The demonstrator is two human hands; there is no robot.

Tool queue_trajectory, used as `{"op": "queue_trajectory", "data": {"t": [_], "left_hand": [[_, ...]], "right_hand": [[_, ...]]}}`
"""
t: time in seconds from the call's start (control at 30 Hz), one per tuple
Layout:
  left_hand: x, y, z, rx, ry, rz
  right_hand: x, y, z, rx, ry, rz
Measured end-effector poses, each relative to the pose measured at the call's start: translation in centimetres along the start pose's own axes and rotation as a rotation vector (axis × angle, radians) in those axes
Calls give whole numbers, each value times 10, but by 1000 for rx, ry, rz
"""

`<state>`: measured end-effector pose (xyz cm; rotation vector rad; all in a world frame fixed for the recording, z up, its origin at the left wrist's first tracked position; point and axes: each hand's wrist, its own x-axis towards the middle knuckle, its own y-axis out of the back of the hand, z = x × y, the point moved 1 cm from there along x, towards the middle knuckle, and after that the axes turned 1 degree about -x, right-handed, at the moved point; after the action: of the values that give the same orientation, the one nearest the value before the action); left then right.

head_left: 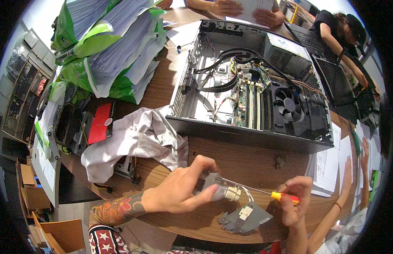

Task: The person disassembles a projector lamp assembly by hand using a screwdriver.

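My left hand is closed around a lamp with a clear, cup-shaped glass body and a cream base. Two pale wires run from that base down to a grey metal plate carrying a white connector. Between the fingers of my right hand is a screwdriver with a yellow and red handle. Its thin shaft points left across the lamp, with the tip close to my left fingers; whether it touches anything I cannot tell. Both hands are above the near part of the wooden table.
An opened computer case lies beyond my hands. A crumpled white cloth, a red box and tall paper stacks are at left. Papers and another person's forearm are close at right. Others sit across the table.
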<state>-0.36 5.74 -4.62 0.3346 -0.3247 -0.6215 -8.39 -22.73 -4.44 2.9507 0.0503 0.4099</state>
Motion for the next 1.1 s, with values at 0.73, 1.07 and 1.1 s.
{"op": "queue_trajectory", "data": {"t": [0.73, 1.07, 1.1], "left_hand": [[1, 1, 6, 56, -15, -7], [1, 3, 6, 52, -20, -36], [1, 3, 7, 55, -24, -36]], "right_hand": [[5, -2, -5, -5, -40, -24], [-1, -4, 1, -22, 15, 129], [-1, -3, 0, -27, 13, 125]]}}
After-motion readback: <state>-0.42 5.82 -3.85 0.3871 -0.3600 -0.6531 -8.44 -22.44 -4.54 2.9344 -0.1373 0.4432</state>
